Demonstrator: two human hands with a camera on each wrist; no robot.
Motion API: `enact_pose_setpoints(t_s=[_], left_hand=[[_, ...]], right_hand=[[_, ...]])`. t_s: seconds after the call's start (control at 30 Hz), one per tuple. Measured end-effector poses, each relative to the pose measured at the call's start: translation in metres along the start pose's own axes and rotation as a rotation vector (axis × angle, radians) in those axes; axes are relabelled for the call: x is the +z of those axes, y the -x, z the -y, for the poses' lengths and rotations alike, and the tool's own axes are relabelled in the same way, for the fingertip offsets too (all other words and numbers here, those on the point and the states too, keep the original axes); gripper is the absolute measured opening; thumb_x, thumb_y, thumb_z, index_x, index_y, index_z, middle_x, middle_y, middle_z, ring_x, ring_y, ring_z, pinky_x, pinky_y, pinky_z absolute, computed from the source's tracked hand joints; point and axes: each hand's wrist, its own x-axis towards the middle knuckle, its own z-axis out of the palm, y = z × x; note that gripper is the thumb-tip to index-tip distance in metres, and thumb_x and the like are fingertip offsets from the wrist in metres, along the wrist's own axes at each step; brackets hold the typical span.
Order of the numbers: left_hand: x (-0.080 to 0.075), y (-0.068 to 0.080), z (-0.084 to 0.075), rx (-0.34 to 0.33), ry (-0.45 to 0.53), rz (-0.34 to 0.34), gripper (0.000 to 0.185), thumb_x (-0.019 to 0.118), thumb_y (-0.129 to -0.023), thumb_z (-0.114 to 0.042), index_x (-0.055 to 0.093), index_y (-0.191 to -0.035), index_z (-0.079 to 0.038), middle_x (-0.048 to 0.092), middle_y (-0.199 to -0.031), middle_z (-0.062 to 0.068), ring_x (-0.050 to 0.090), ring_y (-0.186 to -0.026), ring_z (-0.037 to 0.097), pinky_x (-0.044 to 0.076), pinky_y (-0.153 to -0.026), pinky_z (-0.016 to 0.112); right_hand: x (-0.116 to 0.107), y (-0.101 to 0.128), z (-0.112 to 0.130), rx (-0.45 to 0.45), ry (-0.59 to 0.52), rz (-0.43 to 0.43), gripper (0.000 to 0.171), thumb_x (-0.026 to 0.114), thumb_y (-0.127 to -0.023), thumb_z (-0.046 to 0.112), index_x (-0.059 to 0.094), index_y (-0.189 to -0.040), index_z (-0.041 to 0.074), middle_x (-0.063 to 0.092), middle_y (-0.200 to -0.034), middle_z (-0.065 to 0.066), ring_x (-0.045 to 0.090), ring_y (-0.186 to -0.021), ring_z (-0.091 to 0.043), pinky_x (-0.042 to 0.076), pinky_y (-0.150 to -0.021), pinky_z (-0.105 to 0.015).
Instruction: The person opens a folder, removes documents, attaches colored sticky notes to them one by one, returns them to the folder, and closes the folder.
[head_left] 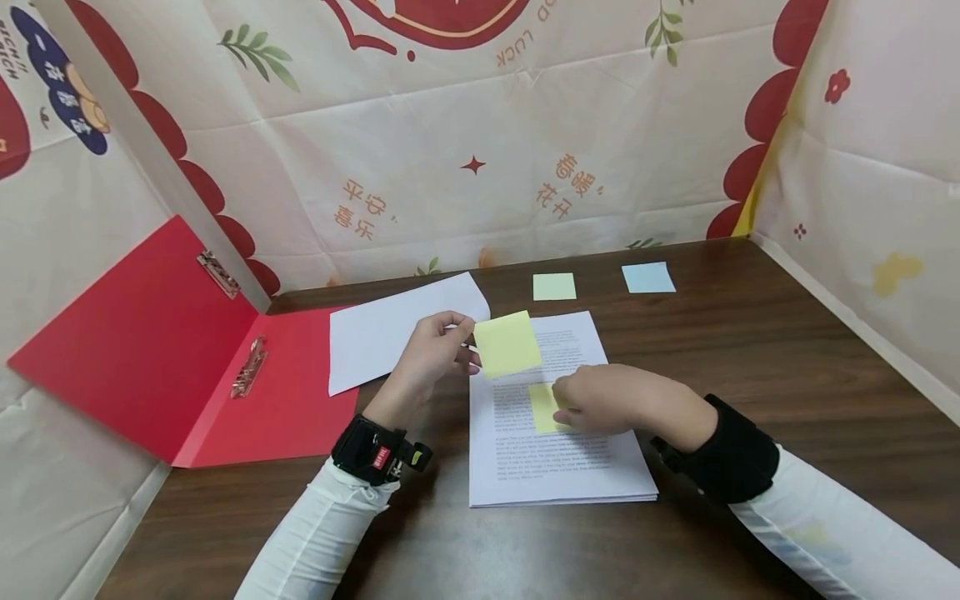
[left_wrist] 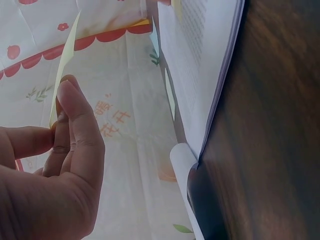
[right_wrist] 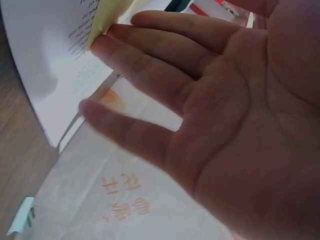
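While the left hand (head_left: 441, 346) pinches the upper note (head_left: 508, 345) above the pages (head_left: 525, 475) in the head view, the right hand (head_left: 603, 398) has its fingertips at the lower note (head_left: 543, 408), which lies on print too small to read. On the cloth (head_left: 450, 125), "LUCK" and 春暖花开 are legible; a red tag (head_left: 381, 457) on the left strap (head_left: 352, 446) carries lettering too small to make out. A white sheet (head_left: 401, 329) partly covers the red folder (head_left: 292, 425); a green note (head_left: 554, 287) and a blue note (head_left: 648, 277) lie beyond the pages. From the left wrist, thumb and finger clamp the upper note, seen nearly edge-on, with 暖 and 开 behind. From the right wrist, straight, slightly spread fingers touch the lower note; 开 and 花 show upside down
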Motion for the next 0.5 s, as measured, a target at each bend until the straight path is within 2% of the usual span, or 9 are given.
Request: enact_pose_setpoints(t_s=[0.1, 0.2, 0.27, 0.37, 0.43, 0.5], left_hand=[[0.004, 0.000, 0.001, 0.005, -0.001, 0.015, 0.023, 0.056, -0.112, -0.023, 0.065, -0.118, -0.002, 0.072, -0.102, 0.014, 0.071, -0.073, 0.019, 0.065, -0.073, 0.032], [0.006, 0.001, 0.003, 0.012, -0.002, 0.031, 0.024, 0.055, -0.113, -0.023, 0.065, -0.119, -0.002, 0.072, -0.103, 0.014, 0.070, -0.074, 0.018, 0.065, -0.073, 0.032], [0.009, 0.002, 0.004, 0.014, -0.003, 0.043, 0.025, 0.055, -0.113, -0.024, 0.065, -0.120, -0.002, 0.072, -0.103, 0.014, 0.071, -0.074, 0.019, 0.065, -0.073, 0.032], [0.013, 0.004, 0.004, 0.012, 0.002, 0.070, 0.025, 0.055, -0.113, -0.025, 0.065, -0.120, -0.004, 0.072, -0.103, 0.013, 0.071, -0.076, 0.020, 0.065, -0.073, 0.032], [0.016, 0.005, 0.004, 0.017, 0.016, 0.074, 0.026, 0.053, -0.113, -0.026, 0.065, -0.122, -0.004, 0.072, -0.103, 0.013, 0.073, -0.076, 0.021, 0.066, -0.073, 0.033], [0.019, 0.007, 0.004, 0.044, -0.025, 0.070, 0.030, 0.050, -0.114, -0.027, 0.064, -0.128, -0.004, 0.074, -0.106, 0.016, 0.075, -0.080, 0.026, 0.066, -0.075, 0.035]], right_hand=[[-0.009, 0.001, -0.008, -0.006, -0.090, -0.037, 0.038, 0.066, -0.106, 0.034, 0.070, -0.128, 0.003, 0.075, -0.108, -0.010, 0.069, -0.092, -0.020, 0.058, -0.084, -0.039], [-0.018, -0.001, -0.017, 0.013, -0.231, -0.116, 0.057, 0.068, -0.104, 0.040, 0.063, -0.143, -0.001, 0.073, -0.133, -0.015, 0.072, -0.116, -0.027, 0.060, -0.100, -0.048], [-0.021, -0.002, -0.021, 0.026, -0.384, -0.170, 0.050, 0.070, -0.104, 0.038, 0.067, -0.136, 0.000, 0.077, -0.125, -0.015, 0.074, -0.114, -0.030, 0.062, -0.097, -0.049], [-0.023, -0.005, -0.024, 0.028, -0.591, -0.237, 0.030, 0.071, -0.104, 0.029, 0.073, -0.116, 0.002, 0.079, -0.100, -0.010, 0.077, -0.093, -0.025, 0.066, -0.085, -0.044], [-0.025, -0.007, -0.025, 0.031, -0.666, -0.263, 0.019, 0.069, -0.105, 0.020, 0.072, -0.105, 0.001, 0.076, -0.087, -0.009, 0.075, -0.082, -0.024, 0.067, -0.079, -0.041], [-0.030, -0.009, -0.030, 0.056, -0.681, -0.302, 0.017, 0.068, -0.105, 0.017, 0.071, -0.102, 0.000, 0.073, -0.084, -0.009, 0.074, -0.078, -0.022, 0.066, -0.076, -0.039]])
